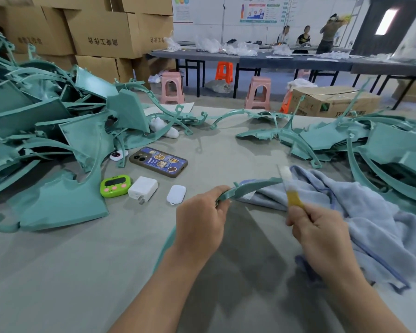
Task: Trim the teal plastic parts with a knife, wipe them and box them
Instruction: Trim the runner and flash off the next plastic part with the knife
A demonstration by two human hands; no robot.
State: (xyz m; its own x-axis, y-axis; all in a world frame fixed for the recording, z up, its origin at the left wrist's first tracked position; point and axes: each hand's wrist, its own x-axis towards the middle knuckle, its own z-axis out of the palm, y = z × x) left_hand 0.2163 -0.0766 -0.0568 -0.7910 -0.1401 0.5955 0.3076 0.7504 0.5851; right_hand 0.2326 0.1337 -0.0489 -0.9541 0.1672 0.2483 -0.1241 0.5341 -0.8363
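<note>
On the head camera, the left grip [199, 217] is clamped round the near end of a curved teal part [250, 186]. The part arcs away from it, up and to the right, above the table [82, 272]. The right grip [320, 227] is closed round the yellow handle of a knife [292, 199]. Its pale blade points up and away from me and meets the far tip of the part. More teal shows under the left wrist; I cannot tell whether it belongs to the same piece.

A crumpled light-blue towel [370, 212] lies under and to the right of the right grip, reaching beneath the raised part. Just ahead of the left grip sits a small white tag [176, 194]. To its left are a white charger [143, 188] and a green timer [115, 186], with a phone [159, 162] further out.

Well to the left of the left grip is a heap of teal parts [46, 121], piled loose on the table. A lower spread of teal parts [382, 150] lies beyond and right of the right grip.

As for containers, stacked cartons [106, 32] stand far out past the left heap, all closed. A brown cardboard box [332, 100] sits beyond the table's far edge, ahead of the right grip. Its top looks shut and I cannot see inside it.
</note>
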